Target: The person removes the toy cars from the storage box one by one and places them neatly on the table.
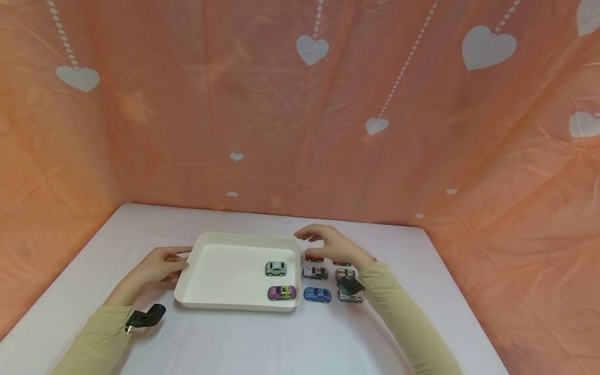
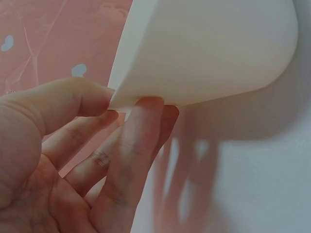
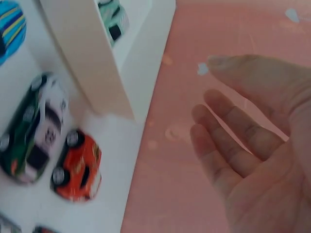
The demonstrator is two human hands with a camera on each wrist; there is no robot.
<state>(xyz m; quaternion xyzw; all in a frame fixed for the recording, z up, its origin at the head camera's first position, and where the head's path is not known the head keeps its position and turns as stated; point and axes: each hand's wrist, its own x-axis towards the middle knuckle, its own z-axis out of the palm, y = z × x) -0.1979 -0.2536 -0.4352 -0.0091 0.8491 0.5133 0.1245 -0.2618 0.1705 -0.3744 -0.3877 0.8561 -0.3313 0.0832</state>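
Note:
A white rectangular tray [image 1: 234, 271] lies on the table with two toy cars along its right side: a pale green car [image 1: 275, 269] and a purple and yellow car [image 1: 282, 292]. At the tray's left edge my left hand [image 1: 157, 268] pinches the wall; the left wrist view shows thumb and fingertips [image 2: 149, 104] against it. My right hand [image 1: 330, 244] hovers by the far right corner, fingers apart and loosely bent, holding nothing. Beneath it sit an orange-red car [image 3: 80, 167] and a white and dark green car [image 3: 36, 128].
Several more toy cars stand right of the tray, among them a blue car [image 1: 317, 294] and a pale pink car [image 1: 350, 297] partly hidden by the right wrist camera [image 1: 350, 285]. An orange curtain [image 1: 262, 130] with white hearts encloses the white table [image 1: 225, 344].

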